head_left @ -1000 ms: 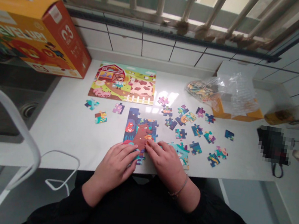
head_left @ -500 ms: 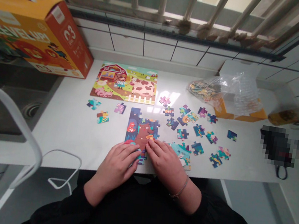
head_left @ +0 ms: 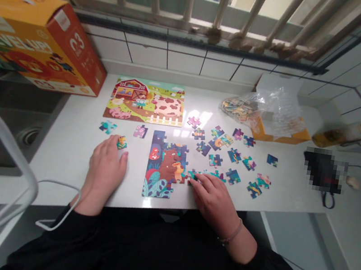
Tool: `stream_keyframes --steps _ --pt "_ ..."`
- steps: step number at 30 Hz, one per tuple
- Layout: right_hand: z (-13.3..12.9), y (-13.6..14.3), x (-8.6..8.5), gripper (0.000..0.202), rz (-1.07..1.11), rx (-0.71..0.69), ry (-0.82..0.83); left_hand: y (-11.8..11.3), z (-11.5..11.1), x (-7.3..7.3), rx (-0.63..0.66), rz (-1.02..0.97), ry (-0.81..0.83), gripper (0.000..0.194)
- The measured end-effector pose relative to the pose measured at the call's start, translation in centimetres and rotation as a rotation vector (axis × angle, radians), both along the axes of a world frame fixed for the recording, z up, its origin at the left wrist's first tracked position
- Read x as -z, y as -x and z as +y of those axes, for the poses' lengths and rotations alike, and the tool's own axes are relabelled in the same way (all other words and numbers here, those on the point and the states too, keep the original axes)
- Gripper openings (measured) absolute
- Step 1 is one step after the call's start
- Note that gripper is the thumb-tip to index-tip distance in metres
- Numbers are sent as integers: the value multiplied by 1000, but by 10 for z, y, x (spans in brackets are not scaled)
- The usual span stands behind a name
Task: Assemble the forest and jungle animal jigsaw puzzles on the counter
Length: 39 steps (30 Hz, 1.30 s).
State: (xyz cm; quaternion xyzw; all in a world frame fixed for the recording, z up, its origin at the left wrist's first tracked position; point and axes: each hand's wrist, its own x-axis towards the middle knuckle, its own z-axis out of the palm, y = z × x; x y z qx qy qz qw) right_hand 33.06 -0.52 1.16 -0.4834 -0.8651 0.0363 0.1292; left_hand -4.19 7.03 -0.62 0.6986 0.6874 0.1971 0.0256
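A partly joined jigsaw puzzle [head_left: 165, 164] with a brown bear lies flat near the counter's front edge, between my hands. My left hand [head_left: 106, 171] is left of it, fingers stretched out over a yellow-and-teal puzzle piece [head_left: 122, 143], thumb apart. To the right of the bear section, my right hand [head_left: 214, 199] has its fingers bent onto a teal puzzle piece [head_left: 192, 175]. The palm hides much of the teal pieces [head_left: 217, 175] beneath it, so I cannot tell how they join. A teal piece [head_left: 108, 127] and a purple piece [head_left: 140, 131] lie beyond my left hand.
Several loose pieces [head_left: 234, 155] are scattered on the right. A finished farm puzzle [head_left: 167, 105] lies at the back. Behind stand an orange box [head_left: 76, 54] and an open carton [head_left: 281, 135] with a plastic bag [head_left: 239, 108]. A sink [head_left: 7, 121] is at left; a white cable [head_left: 59, 184] crosses nearby.
My left hand has left the bear section and moved left to the yellow-and-teal piece. My right hand has shifted off the bear section toward the right, onto teal pieces. The view has shifted slightly.
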Motion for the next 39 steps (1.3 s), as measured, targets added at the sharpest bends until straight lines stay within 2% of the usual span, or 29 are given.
stream_keyframes --steps 7,14,17,20,24,26,28,30,34,36,39 --pt "-4 -16 3 33 15 54 37 20 6 -3 48 2 31 46" --pt "0 -26 1 29 5 101 8 18 -1 -14 122 -233 -31 53" --pt "-1 -26 -2 35 57 93 -46 10 -9 -16 47 -346 -41 46" --pt "-4 -17 -9 38 145 39 -108 -3 -14 -19 -28 -539 30 43" --pt "-8 3 -20 36 250 -46 -142 -39 -25 -31 69 -970 282 50" --pt "-9 12 -23 40 282 -102 -124 -62 -33 -36 131 -1060 448 48" --pt "-9 20 -23 43 304 -151 -98 -84 -41 -37 176 -1094 555 43" --pt "-10 24 -21 37 323 -168 -82 -99 -47 -35 217 -1129 617 41" --pt "-12 27 -15 22 338 -145 -50 -110 -53 -26 257 -1191 654 38" --pt "-13 26 -14 20 338 -131 -26 -108 -53 -25 287 -1121 593 33" --pt "-13 26 -12 19 309 -81 17 -99 -52 -26 373 -815 299 18"
